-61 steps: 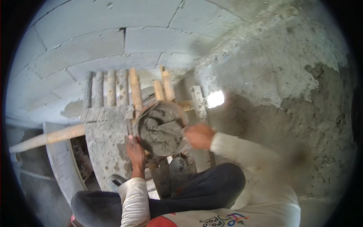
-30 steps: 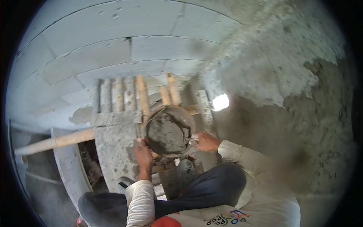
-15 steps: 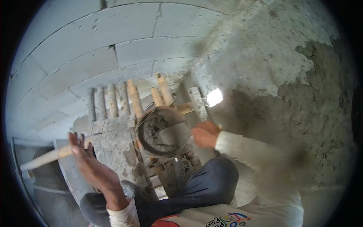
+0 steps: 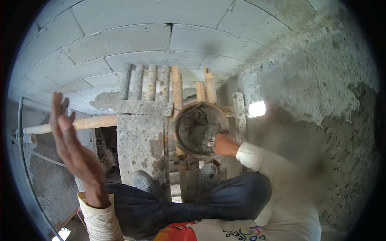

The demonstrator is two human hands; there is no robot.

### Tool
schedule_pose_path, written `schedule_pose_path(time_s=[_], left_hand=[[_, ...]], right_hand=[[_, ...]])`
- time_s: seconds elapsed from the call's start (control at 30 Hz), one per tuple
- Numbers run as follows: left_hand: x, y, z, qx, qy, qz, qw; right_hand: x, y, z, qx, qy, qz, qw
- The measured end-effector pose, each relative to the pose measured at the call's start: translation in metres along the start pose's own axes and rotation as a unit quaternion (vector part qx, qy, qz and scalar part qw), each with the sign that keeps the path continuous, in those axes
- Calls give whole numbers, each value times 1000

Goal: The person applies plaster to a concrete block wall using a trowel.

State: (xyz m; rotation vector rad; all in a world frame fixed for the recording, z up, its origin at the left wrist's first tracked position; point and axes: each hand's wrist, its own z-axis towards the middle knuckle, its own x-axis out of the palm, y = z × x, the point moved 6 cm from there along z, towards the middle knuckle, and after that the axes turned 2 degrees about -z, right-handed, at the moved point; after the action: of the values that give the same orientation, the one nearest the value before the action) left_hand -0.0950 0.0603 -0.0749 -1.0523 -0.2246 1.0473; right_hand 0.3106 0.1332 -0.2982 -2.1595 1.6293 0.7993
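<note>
My right hand (image 4: 225, 145) is closed at the near right rim of a round bucket (image 4: 225, 119). It grips a trowel (image 4: 211, 143), whose handle is mostly hidden by the fingers. The blade is down in the bucket, hard to tell from the wet grey mortar (image 4: 192, 125) there. My left hand (image 4: 77, 146) is raised at the left with its fingers stretched out and nothing in it. Left of the bucket lies a mortar-stained board (image 4: 138, 138).
Bamboo poles (image 4: 151, 82) and a short plank (image 4: 144, 107) lie beyond the board, towards a block wall (image 4: 128, 40). One long pole (image 4: 80, 122) sticks out leftward. A rough plastered wall (image 4: 333, 116) rises at the right. My shoes (image 4: 141, 180) rest on the boards.
My right hand has brought the trowel down into the mortar, and its broad blade no longer shows plainly. My left hand has risen further up and left. The view has shifted left.
</note>
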Motion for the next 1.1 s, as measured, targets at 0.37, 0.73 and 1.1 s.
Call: schedule_pose_path(time_s=[0.37, 0.73, 1.1], left_hand=[[-8, 42, 14, -44, 50, 42, 997], [15, 31, 5, -88, 94, 30, 991], [36, 78, 6, -151, 153, -28, 976]], right_hand=[[16, -55, -65, -113, -114, 281, 946], [27, -60, -76, -93, -188, 349, 913], [-22, -36, -69, -168, -370, 186, 894]])
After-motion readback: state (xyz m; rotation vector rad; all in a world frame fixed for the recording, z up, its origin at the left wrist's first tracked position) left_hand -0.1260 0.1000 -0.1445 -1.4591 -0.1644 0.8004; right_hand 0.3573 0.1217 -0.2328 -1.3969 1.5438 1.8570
